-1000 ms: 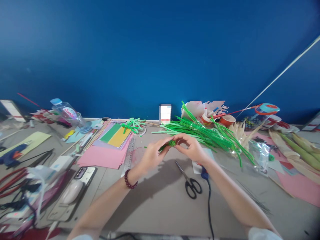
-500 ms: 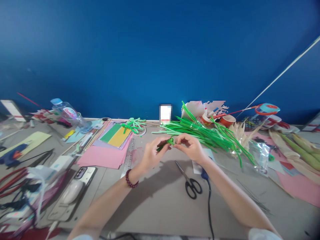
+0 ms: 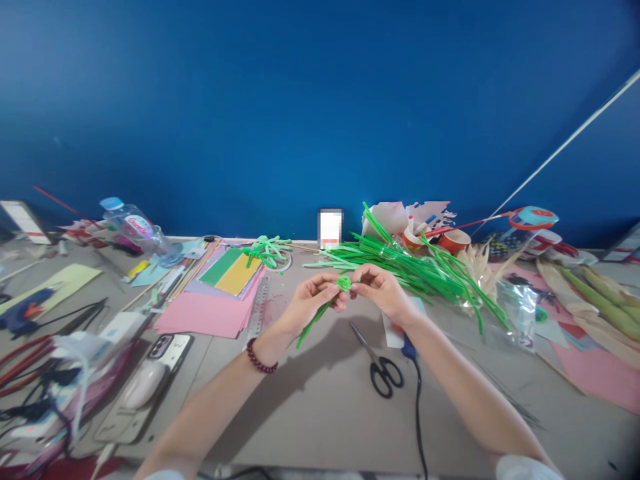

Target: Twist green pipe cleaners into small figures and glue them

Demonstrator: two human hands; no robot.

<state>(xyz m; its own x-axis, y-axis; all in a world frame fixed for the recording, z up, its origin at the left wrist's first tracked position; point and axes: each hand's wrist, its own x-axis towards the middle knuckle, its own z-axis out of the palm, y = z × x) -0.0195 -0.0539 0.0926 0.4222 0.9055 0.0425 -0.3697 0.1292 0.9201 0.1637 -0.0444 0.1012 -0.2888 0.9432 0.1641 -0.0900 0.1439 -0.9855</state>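
Between my hands, above the middle of the table, is a green pipe cleaner (image 3: pixel 344 284) wound into a small round knot, with a straight tail sloping down to the left. My left hand (image 3: pixel 315 300) is closed on it, fingers pinching the knot's left side and the tail. Fingertips of my right hand (image 3: pixel 377 290) pinch the knot's right edge. Behind my hands lies a large heap of green pipe cleaners (image 3: pixel 425 270). Black-handled scissors (image 3: pixel 379 367) rest on the table, a little below my right hand.
Pink paper (image 3: pixel 205 317) and a clear ruler (image 3: pixel 259 307) lie left of my hands. A phone (image 3: pixel 135 413) bears a white mouse (image 3: pixel 145 385). A plastic bottle (image 3: pixel 137 227) leans at the back left. A black cable (image 3: pixel 420 413) runs beneath my right forearm.
The green knot has turned to face me, and its tail now shows below my left hand. Both hands stay near the same place, their fingers shifted on the pipe cleaner.
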